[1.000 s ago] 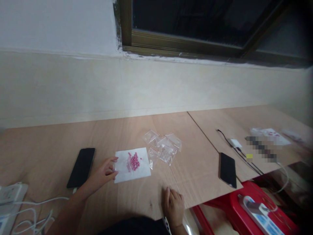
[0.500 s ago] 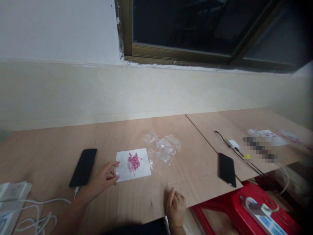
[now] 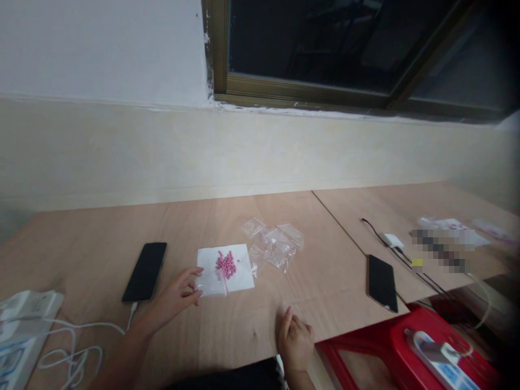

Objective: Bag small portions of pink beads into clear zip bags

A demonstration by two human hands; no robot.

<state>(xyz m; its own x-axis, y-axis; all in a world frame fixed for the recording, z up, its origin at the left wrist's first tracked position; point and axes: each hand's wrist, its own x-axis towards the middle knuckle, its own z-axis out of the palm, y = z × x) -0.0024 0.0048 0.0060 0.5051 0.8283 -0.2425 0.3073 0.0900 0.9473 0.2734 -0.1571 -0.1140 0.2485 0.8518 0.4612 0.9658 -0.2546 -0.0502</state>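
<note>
A small clear zip bag [image 3: 212,286] with a pink line at its mouth lies over the lower left of a white sheet of paper [image 3: 244,271]. My left hand [image 3: 187,290] is at the bag's left end, with the thumb and bent fingers on either side of it. A loose heap of small pink beads [image 3: 226,264] sits on the paper by the bag's mouth. By the front table edge, my right hand [image 3: 296,338] rests with its fingers curled in and the thumb alongside; nothing shows in it.
Several clear zip bags [image 3: 278,244] lie right of the paper. One phone [image 3: 145,272] is plugged in at left, near a white power strip [image 3: 30,330]. Another phone [image 3: 382,283] lies at right, near black cables. A red stool [image 3: 371,338] stands below the table [image 3: 247,319].
The view has shifted slightly, so the table things appear a little further right. Both hands hold nearly the same place and pose.
</note>
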